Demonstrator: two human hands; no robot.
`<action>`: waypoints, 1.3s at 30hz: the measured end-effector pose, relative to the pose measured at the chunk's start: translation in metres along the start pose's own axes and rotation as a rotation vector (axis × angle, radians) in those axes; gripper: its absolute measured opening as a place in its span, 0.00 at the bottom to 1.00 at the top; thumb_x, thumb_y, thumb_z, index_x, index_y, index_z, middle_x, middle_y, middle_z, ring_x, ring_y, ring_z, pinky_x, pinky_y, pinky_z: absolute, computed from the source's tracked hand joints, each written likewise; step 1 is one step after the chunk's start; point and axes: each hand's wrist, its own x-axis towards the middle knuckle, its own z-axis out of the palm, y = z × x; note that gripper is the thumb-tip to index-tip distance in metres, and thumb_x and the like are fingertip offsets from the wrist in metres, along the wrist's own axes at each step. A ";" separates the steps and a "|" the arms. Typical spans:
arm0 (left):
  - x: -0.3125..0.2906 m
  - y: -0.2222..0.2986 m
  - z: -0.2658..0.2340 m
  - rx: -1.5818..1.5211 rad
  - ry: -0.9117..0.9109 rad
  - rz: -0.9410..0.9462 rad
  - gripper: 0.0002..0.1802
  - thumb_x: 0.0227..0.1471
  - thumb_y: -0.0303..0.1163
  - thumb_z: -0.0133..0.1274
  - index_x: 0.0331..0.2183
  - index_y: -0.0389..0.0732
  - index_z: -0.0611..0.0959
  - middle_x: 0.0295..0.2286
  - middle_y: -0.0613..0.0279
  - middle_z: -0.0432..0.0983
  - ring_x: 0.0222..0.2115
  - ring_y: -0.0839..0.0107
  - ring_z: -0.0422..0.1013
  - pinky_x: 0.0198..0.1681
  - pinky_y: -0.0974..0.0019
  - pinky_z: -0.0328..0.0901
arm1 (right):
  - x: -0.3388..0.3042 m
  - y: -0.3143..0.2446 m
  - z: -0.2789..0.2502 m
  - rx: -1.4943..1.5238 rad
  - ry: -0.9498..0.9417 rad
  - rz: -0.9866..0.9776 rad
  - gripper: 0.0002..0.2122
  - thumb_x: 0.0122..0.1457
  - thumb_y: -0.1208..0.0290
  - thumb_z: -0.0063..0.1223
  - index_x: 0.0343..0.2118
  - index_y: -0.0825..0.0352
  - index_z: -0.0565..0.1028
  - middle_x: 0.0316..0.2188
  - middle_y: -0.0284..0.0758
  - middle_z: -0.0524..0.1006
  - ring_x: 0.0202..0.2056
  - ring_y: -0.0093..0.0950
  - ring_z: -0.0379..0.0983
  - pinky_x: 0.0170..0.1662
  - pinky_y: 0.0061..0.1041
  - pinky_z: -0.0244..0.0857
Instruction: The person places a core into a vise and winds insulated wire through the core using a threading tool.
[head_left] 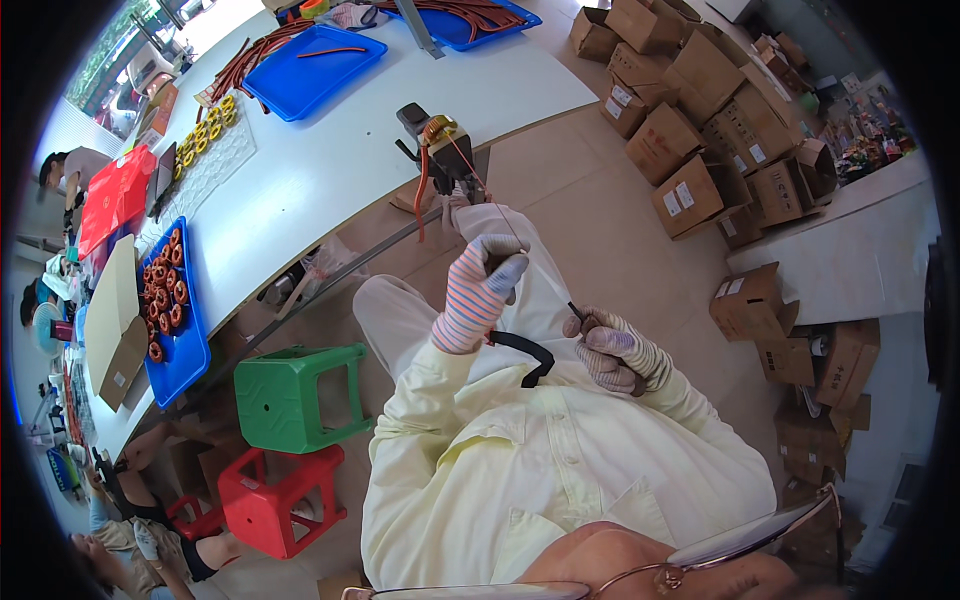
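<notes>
Nearby, the right hand (612, 354) pinches a slim dark stick (575, 311); just beyond, the left hand (486, 282) has its grip pressed together on a thin reddish strand (484, 187), drawn straight toward a yellow coil (439, 128) on a dark fixture (457, 157) at the edge of the bench (320, 160), apparently anchored against pulling.

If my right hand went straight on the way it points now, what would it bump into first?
Your right hand would probably meet your left hand first, above the white trousers, though depth is unclear here.

this is a workshop: workbench (330, 160), blue trays (310, 82), piled cartons (668, 143).
</notes>
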 end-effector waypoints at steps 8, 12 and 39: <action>0.008 -0.035 0.013 0.543 0.392 0.928 0.10 0.43 0.25 0.53 0.33 0.39 0.75 0.23 0.59 0.72 0.20 0.66 0.69 0.22 0.70 0.64 | 0.000 0.005 -0.003 0.213 -0.072 0.040 0.11 0.56 0.68 0.47 0.38 0.67 0.64 0.11 0.24 0.55 0.07 0.10 0.44 0.06 0.11 0.38; -0.006 -0.011 0.014 -0.311 -0.012 -0.057 0.11 0.48 0.29 0.49 0.35 0.34 0.75 0.20 0.62 0.71 0.16 0.78 0.66 0.14 0.78 0.59 | 0.008 -0.004 -0.014 -0.299 0.045 -0.076 0.14 0.55 0.69 0.48 0.42 0.67 0.64 0.14 0.26 0.59 0.11 0.12 0.50 0.12 0.13 0.51; -0.003 -0.039 0.017 0.036 0.234 0.299 0.08 0.46 0.27 0.53 0.32 0.35 0.77 0.22 0.62 0.75 0.19 0.78 0.68 0.23 0.76 0.62 | -0.005 -0.033 0.013 -2.476 0.522 -0.088 0.21 0.56 0.71 0.38 0.55 0.59 0.55 0.30 0.42 0.71 0.29 0.37 0.72 0.34 0.40 0.63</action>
